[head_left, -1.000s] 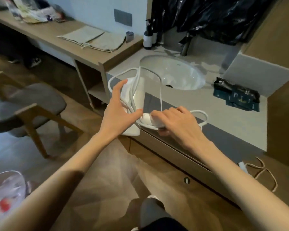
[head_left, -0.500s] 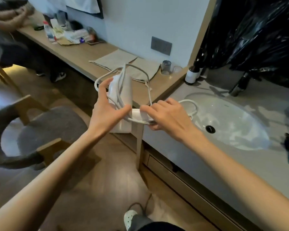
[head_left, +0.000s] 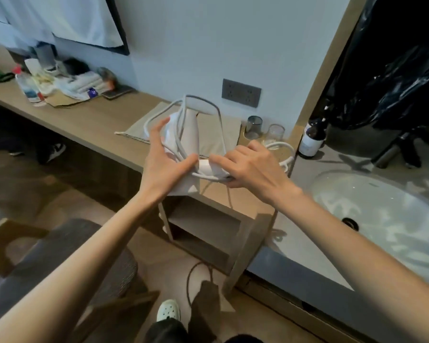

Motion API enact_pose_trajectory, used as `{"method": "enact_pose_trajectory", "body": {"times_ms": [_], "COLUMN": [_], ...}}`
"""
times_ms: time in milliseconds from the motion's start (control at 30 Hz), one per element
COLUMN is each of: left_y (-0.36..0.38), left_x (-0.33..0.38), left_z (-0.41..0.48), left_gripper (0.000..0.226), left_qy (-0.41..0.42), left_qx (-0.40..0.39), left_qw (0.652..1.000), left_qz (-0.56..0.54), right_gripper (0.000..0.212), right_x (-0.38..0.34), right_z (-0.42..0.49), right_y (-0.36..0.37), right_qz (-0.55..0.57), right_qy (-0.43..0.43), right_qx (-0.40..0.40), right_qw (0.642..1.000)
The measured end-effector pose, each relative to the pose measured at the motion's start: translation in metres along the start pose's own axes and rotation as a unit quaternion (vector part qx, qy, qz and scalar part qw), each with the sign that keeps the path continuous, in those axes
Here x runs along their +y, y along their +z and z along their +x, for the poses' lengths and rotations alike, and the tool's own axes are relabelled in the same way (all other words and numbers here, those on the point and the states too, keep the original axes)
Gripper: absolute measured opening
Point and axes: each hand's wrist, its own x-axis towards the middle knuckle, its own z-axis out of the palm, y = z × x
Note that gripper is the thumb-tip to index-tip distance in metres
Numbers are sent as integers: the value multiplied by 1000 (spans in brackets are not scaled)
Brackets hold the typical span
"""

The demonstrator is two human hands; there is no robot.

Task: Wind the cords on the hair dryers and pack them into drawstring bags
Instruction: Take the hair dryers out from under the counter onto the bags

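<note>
I hold a white hair dryer (head_left: 189, 134) in the air over the wooden desk's near edge. My left hand (head_left: 165, 167) clasps its body, with cord strands pinned under the thumb. My right hand (head_left: 252, 167) grips the dryer's handle end, fingers closed over the white cord (head_left: 218, 120), which loops high above the dryer and out to the right. Beige drawstring bags (head_left: 229, 134) lie flat on the desk just behind the dryer, partly hidden by it.
The wooden desk (head_left: 92, 122) runs left, with a bottle, papers and clutter (head_left: 67, 82) at its far end. Two glasses (head_left: 254, 125) and a dark bottle (head_left: 312, 138) stand by the wall. A white sink (head_left: 386, 214) lies right, a grey chair (head_left: 55, 256) lower left.
Both hands have carried the dryer from over the sink counter leftward to the desk, above the bags. The grips look the same; the cord loops stay wound around the body.
</note>
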Motion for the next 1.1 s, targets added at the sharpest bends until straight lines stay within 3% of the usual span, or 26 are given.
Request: {"method": "enact_pose_trajectory", "body": {"times_ms": [233, 467, 667, 800, 933, 1033, 1100], "left_y": [6, 57, 108, 137, 156, 162, 164], "left_x": [-55, -117, -173, -200, -226, -245, -254], "left_z": [103, 182, 244, 266, 280, 285, 287], "left_gripper": [87, 84, 86, 84, 84, 83, 83], "left_qy": [12, -31, -47, -117, -150, -169, -190], "left_qx": [-88, -154, -204, -221, -245, -261, -274], "left_qw": [996, 986, 978, 968, 958, 950, 942], "left_qz": [-19, -55, -23, -19, 7, 29, 42], "right_gripper": [47, 32, 51, 58, 53, 61, 53], "right_x": [22, 57, 85, 101, 110, 109, 108], "right_z": [58, 79, 89, 92, 92, 90, 90], "right_y": [63, 139, 223, 270, 306, 331, 340], "right_qz": [-27, -59, -19, 12, 17, -1, -15], "right_qy": [93, 177, 242, 251, 234, 208, 198], "right_qx": [-50, -93, -130, -172, -212, -226, -211], "right_qw": [994, 978, 961, 952, 949, 952, 957]}}
